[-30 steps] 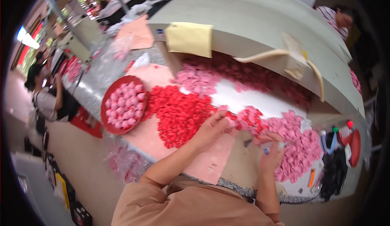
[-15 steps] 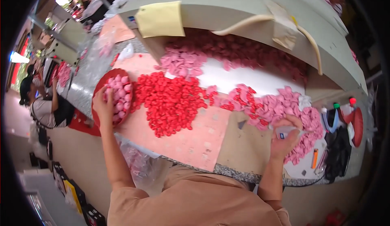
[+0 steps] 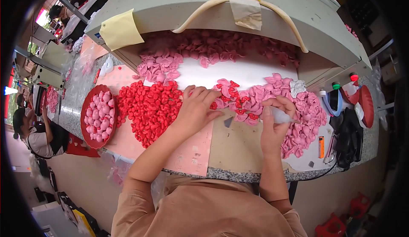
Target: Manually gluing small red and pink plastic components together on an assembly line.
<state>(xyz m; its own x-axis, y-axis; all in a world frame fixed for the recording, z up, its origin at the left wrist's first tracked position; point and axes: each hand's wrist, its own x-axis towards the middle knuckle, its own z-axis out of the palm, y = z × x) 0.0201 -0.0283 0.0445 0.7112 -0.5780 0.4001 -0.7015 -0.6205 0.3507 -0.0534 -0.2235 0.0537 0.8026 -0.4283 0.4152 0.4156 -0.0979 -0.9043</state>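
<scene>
My left hand (image 3: pixel 192 112) reaches over the right edge of a heap of small glossy red pieces (image 3: pixel 149 113). Its thumb and fingers are apart, with the fingertips beside some pink and red pieces (image 3: pixel 228 93); anything under the palm is hidden. In my right hand (image 3: pixel 275 128) is a small translucent squeeze bottle (image 3: pixel 281 116), its thin nozzle pointing right. That hand is closed round it, next to a spread of pink petal-like pieces (image 3: pixel 302 113). At the left, a red oval tray (image 3: pixel 83 128) carries round pink pieces.
A grey-green hooded cabinet (image 3: pixel 294 13) stands behind, more pink pieces (image 3: pixel 221 45) on its white floor. To the right lie an orange lighter (image 3: pixel 321 146), a black bag (image 3: pixel 350 137), a blue strap (image 3: pixel 334 105) and capped bottles. A person (image 3: pixel 40 137) works at far left.
My left hand has left the red tray and moved right, to the gap between the red heap and the pink pieces. My right hand keeps the squeeze bottle, now turned nozzle-right. The view has shifted.
</scene>
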